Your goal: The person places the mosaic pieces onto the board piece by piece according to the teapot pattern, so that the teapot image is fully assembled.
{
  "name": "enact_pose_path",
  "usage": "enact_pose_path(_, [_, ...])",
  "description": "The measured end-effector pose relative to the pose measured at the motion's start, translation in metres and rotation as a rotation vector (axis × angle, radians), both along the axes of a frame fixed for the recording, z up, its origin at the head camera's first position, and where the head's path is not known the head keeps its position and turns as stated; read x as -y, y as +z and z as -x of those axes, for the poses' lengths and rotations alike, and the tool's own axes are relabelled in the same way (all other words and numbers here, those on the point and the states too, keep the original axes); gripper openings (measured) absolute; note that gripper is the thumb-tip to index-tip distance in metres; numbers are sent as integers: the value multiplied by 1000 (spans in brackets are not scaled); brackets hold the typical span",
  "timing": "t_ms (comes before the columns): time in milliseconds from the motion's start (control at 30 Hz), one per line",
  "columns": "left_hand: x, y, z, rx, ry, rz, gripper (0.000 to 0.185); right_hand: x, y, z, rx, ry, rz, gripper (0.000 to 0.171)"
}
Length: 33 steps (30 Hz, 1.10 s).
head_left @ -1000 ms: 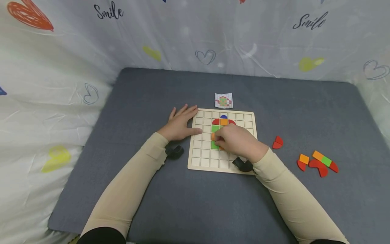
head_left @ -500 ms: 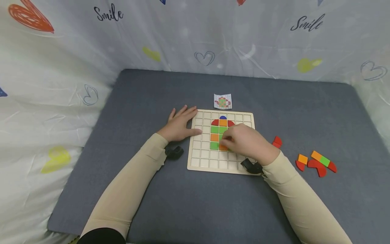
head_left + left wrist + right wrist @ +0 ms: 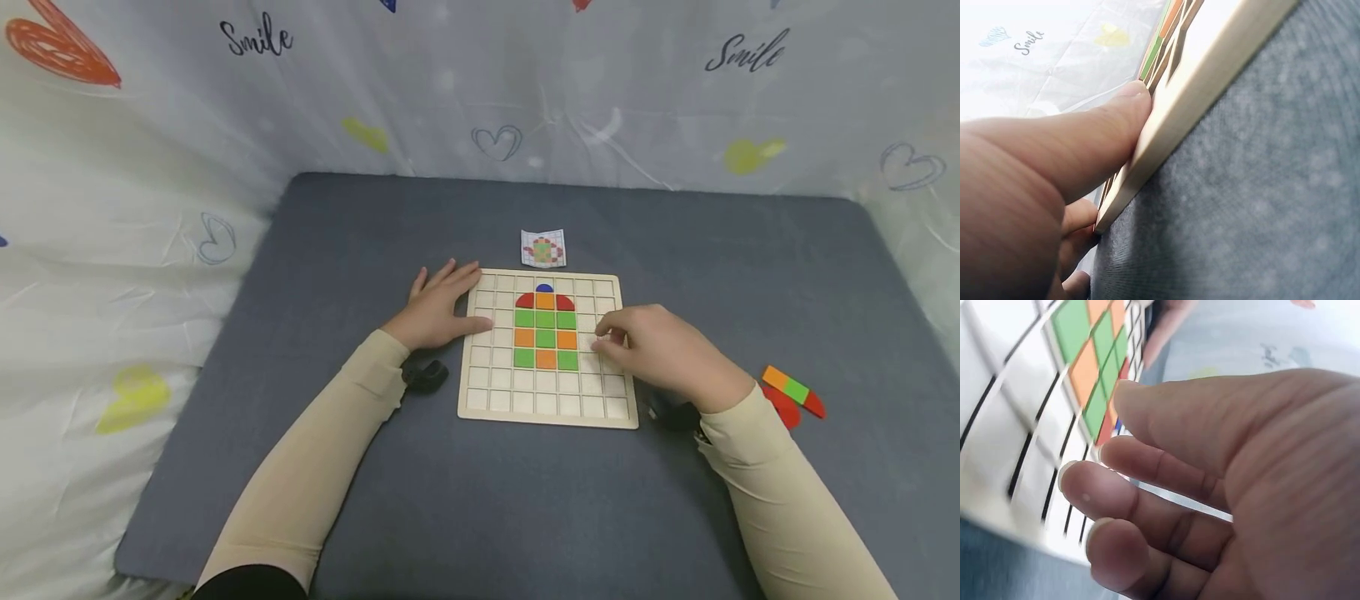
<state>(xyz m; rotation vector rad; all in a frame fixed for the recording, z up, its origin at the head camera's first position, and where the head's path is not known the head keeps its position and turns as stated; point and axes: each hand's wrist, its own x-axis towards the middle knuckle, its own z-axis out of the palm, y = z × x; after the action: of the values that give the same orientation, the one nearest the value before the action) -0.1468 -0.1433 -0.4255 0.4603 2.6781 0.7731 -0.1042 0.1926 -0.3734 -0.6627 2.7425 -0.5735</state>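
A wooden grid board (image 3: 495, 402) lies on the grey mat. On it sit a blue half-round (image 3: 544, 287), a red-orange-red row (image 3: 545, 301) and a three-by-three block of green and orange tiles (image 3: 545, 339). My left hand (image 3: 450, 302) rests flat on the board's left edge, and its thumb (image 3: 1110, 125) presses the board's side (image 3: 1210, 94). My right hand (image 3: 609, 335) hovers over the board's right columns with its fingers (image 3: 1116, 487) loosely curled and nothing in them. The tiles (image 3: 1094, 362) show beyond those fingers.
A small pattern card (image 3: 543, 248) lies just behind the board. Loose orange, green and red pieces (image 3: 791, 390) lie on the mat to the right, partly hidden by my right wrist. Patterned cloth walls (image 3: 150, 208) surround the mat.
My right hand has drawn back to the right off the tile block, which now shows in full, and it covers some loose pieces. The left hand has not moved.
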Motion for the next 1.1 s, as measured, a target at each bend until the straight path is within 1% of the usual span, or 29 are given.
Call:
enact_pose_path(133, [1, -3, -1, 3, -6, -13, 93, -18, 0, -2, 13, -19, -21, 20])
enact_pose_path(267, [3, -4, -2, 3, -8, -9, 93, -38, -3, -4, -5, -32, -21, 22])
enact_pose_path(367, [4, -4, -3, -2, -6, -3, 93, -52, -5, -5, -34, -39, -9, 25])
enact_pose_path(467, [5, -2, -3, -2, -5, -1, 93, -66, -6, -6, -39, -56, 2, 26])
enact_pose_path(533, [5, -1, -3, 3, -7, -1, 93, -77, -5, -7, -19, -70, -8, 27])
enact_pose_path(767, [5, -1, -2, -1, -3, -17, 93, -114, 0, -4, 148, -162, -84, 40])
enact_pose_path(867, [4, -1, 0, -9, -3, -18, 94, -127, 1, -3, 160, -187, -105, 43])
enact_pose_path(1000, [2, -1, 1, -6, -6, -20, 94, -141, -1, -5, 144, -193, -119, 42])
enact_pose_path(1100, [1, 0, 1, -6, -3, -17, 94, -148, -3, -6, 151, -198, -121, 40])
